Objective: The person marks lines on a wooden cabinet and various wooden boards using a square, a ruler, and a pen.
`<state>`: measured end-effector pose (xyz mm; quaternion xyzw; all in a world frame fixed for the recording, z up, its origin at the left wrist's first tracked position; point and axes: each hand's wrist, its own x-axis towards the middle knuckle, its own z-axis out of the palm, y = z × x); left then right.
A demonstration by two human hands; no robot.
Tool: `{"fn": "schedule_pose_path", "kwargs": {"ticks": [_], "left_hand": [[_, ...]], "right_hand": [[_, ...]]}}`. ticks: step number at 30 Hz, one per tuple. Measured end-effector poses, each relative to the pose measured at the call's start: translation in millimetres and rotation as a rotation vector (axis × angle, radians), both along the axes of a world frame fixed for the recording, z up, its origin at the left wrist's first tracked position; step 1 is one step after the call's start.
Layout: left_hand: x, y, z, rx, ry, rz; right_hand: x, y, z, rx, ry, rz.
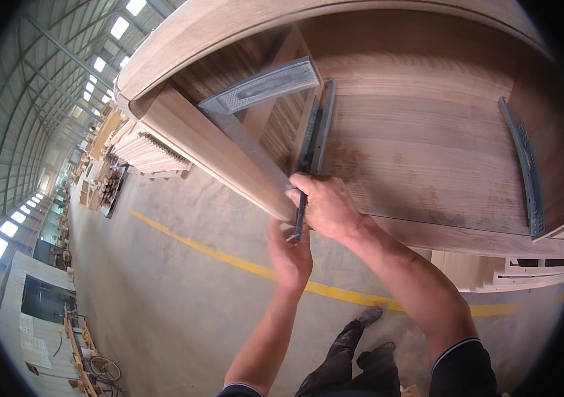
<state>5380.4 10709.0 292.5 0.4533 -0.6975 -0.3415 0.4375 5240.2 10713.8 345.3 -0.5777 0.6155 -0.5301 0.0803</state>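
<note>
Right hand (327, 206) is curled tightly around a narrow dark metal strip (300, 221), which juts past the front edge of the wooden cabinet (414, 145). Left hand (288, 264) is just outside that edge, at the strip's lower end; its fingertips are partly hidden, so I cannot tell whether it grips. In line with the strip, a drawer rail (325, 126) runs back into the cabinet, and another rail (525, 172) stands at the cabinet's right wall. An L-shaped metal square (269, 87) sits at the cabinet's left part, one arm slanting toward the right hand. Beyond the cabinet's left end are stacked boards (146, 152).
</note>
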Motion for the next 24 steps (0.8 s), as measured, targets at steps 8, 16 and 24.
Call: {"fn": "schedule_pose_path", "kwargs": {"ticks": [8,16,24], "left_hand": [[5.3,-4.1,-2.5,-0.035,-0.065,-0.06],[4.3,-4.6,-6.1,-0.004,-0.058,-0.089],[25.0,-16.1,-3.1,-0.007,-0.169,-0.124]], "right_hand": [[-2.1,-4.6,2.4,0.041,-0.006,0.017],[-7.1,-3.1,5.0,0.096,-0.052,0.051],[1.7,-0.6,5.1,-0.016,-0.017,-0.011]]}}
